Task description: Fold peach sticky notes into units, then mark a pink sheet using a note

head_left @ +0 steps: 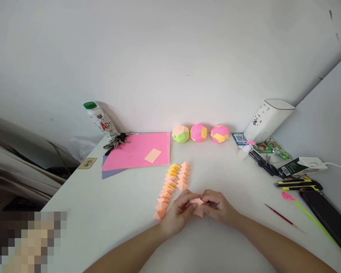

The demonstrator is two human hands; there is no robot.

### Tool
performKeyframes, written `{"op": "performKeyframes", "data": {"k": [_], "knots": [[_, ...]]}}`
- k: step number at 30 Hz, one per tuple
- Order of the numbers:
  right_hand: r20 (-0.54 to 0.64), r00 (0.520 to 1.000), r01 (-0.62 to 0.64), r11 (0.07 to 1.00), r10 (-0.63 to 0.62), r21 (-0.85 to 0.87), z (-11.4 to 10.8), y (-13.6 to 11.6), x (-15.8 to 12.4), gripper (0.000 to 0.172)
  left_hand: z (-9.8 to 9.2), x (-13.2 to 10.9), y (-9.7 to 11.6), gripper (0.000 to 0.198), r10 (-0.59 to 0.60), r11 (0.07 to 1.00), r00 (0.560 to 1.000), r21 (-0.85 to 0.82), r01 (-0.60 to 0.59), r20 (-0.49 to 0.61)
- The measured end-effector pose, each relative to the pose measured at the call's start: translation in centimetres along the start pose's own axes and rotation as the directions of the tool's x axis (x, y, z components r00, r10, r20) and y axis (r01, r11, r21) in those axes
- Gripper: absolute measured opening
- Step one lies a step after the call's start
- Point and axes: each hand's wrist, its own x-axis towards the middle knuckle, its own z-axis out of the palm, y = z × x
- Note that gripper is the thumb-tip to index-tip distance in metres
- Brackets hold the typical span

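Observation:
My left hand (178,213) and my right hand (219,206) meet over the white table (108,204), fingers curled. Both pinch a small folded orange paper piece (198,206) between them. Just left of my hands, two rows of several folded orange and yellow paper units (173,185) lie on the table, running back towards the wall. Behind them sits a stack of pink paper (138,151) with a small orange slip (152,155) on top.
Three paper balls (199,133) stand along the wall. A bottle (100,119) and keys (116,141) are at the back left. At the right lie a white container (268,117), a box (298,167), a cutter (297,184), a phone (326,216) and a red stick (280,215).

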Motion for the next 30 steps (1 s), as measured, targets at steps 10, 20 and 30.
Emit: {"op": "performKeyframes", "data": {"k": [10, 20, 30], "knots": [[-0.069, 0.997, -0.034, 0.996, 0.04, 0.087, -0.2, -0.3, 0.1, 0.027, 0.1, -0.2, -0.1, 0.031, -0.033, 0.978, 0.999, 0.207, 0.032, 0.001], [-0.054, 0.984, -0.15, 0.951, 0.171, 0.269, -0.1, 0.0, -0.1, 0.023, 0.4, 0.0, 1.4, 0.029, -0.061, 0.937, 0.998, 0.345, 0.057, 0.0], [-0.055, 0.99, -0.104, 0.948, 0.127, 0.301, -0.2, -0.4, 0.2, 0.018, 0.6, 0.1, 1.9, 0.029, -0.057, 0.918, 0.998, 0.394, 0.046, 0.016]]}}
